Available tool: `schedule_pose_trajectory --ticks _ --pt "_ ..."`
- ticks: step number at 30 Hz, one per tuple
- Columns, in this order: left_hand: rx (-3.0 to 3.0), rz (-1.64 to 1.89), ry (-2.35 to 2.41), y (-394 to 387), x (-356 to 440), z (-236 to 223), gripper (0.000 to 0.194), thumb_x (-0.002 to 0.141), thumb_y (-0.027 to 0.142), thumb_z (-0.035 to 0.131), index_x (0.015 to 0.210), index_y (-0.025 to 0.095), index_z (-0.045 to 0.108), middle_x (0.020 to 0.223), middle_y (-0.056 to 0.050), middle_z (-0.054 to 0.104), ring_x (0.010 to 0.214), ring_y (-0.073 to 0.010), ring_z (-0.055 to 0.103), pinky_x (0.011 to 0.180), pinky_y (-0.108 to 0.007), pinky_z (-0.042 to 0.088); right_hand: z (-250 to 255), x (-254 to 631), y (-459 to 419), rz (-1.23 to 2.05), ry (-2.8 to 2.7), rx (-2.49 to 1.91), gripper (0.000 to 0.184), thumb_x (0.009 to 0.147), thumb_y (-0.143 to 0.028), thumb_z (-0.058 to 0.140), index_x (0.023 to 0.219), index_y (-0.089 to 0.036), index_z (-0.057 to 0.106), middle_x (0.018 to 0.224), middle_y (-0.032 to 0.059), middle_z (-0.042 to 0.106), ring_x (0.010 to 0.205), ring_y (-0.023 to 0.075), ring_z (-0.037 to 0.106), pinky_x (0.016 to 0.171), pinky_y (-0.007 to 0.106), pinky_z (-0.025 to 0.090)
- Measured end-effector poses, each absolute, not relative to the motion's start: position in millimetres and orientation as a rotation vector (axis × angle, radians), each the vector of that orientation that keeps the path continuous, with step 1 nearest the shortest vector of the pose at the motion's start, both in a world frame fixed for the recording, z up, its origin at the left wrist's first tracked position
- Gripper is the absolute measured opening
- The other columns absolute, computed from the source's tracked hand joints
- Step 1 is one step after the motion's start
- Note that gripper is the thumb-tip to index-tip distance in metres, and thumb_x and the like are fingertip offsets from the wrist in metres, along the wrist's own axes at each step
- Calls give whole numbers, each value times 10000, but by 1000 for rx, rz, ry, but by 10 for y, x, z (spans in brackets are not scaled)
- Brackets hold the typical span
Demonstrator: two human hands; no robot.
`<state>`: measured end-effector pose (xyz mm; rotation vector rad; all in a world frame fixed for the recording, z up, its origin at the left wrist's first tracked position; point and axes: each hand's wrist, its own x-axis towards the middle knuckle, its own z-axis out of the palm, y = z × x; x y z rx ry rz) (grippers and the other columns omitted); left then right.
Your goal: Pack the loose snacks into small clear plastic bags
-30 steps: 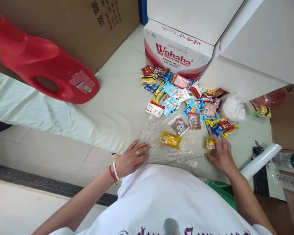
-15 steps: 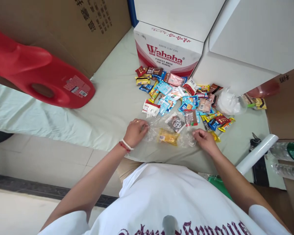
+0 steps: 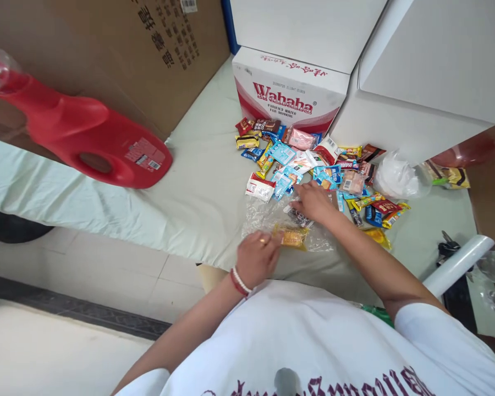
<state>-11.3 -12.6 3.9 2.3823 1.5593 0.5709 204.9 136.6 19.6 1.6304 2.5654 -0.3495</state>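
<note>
A yellow snack packet [image 3: 293,237] lies on a clear plastic bag [image 3: 258,217] near the table's front edge. Curled fingers of my left hand [image 3: 258,257] close on the left end of this packet. Further back, my right hand [image 3: 313,202] reaches over a dark packet with white print [image 3: 297,216], thumb and index finger apart. Its fingertips are beside a blue snack packet [image 3: 285,180]; whether they touch it I cannot tell. My right hand partly hides a brown packet [image 3: 333,197]. A red and white packet [image 3: 260,187] lies to the left.
Several colourful snack packets are heaped before a Wahaha water carton [image 3: 289,93]. White plastic bags [image 3: 396,175] sit right of the heap. A red jug [image 3: 94,137] stands at left by a cardboard box [image 3: 107,60]. A white roll [image 3: 457,264] and keys [image 3: 450,242] lie at right.
My left hand has moved right from the bag's left side to the yellow packet. My right hand has left the bag's right side and moved back and left, over the dark packet.
</note>
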Motion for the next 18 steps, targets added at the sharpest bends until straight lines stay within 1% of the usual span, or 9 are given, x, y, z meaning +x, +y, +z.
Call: schedule_pose_trajectory --ticks 2,4,5,7,10,13,15,16,18 --pt "2300 244 1553 -100 153 4 392 1029 297 429 1343 258 660 819 -76 722 807 -239 662 669 -347 435 100 1905 1477 -434 2477 1648 412 949 -349 652 1305 -143 665 1199 172 699 1164 343 516 939 420 405" --pt "2205 24 1587 -34 307 -16 431 1045 319 407 1418 266 615 888 -95 756 850 -253 693 665 -340 443 93 1849 1541 -512 2459 1658 232 953 -306 630 1100 -169 748 1088 135 721 1095 318 529 899 394 395" --pt "2174 -36 1595 -4 340 -18 444 1049 328 401 1444 270 595 917 -103 764 870 -258 703 671 -338 450 120 1850 1546 -535 2503 1635 197 960 -293 615 1012 -174 763 1041 122 720 1067 306 526 889 384 387" --pt "2146 -76 1599 29 351 -20 460 1054 336 395 1476 277 566 955 -111 772 899 -261 715 689 -336 464 216 1893 1483 -524 2677 1518 226 987 -282 575 936 -164 762 991 115 702 1009 278 514 891 376 374" --pt "2118 -27 1611 26 320 -56 443 1053 352 404 1443 275 601 944 -111 775 881 -254 721 696 -331 475 361 1999 1172 -443 2910 1220 286 1040 -264 488 985 -147 743 940 116 670 926 244 496 890 368 375" --pt "2065 118 1621 11 294 -162 357 1032 350 456 1204 226 743 914 -120 775 862 -253 718 716 -337 494 379 2110 705 -408 2934 972 264 1034 -210 486 1152 -189 721 937 103 658 936 242 506 836 339 388" --pt "2031 246 1594 -7 243 -247 283 995 308 516 1042 195 772 929 -123 778 876 -248 714 754 -340 510 309 2181 426 -421 2869 950 391 1004 -142 498 1351 -246 645 999 89 658 921 227 531 765 305 386" --pt "2020 301 1568 -28 196 -284 254 977 280 535 1000 190 771 925 -115 779 871 -237 711 768 -335 515 259 2212 317 -436 2828 974 488 987 -113 499 1437 -282 585 1039 80 654 908 216 545 731 290 379" --pt "1984 420 1482 -108 50 -338 241 963 255 535 975 193 767 862 -81 770 810 -202 700 766 -312 519 156 2261 171 -479 2761 1034 621 962 -84 504 1528 -338 491 1100 67 641 890 201 567 701 273 371"
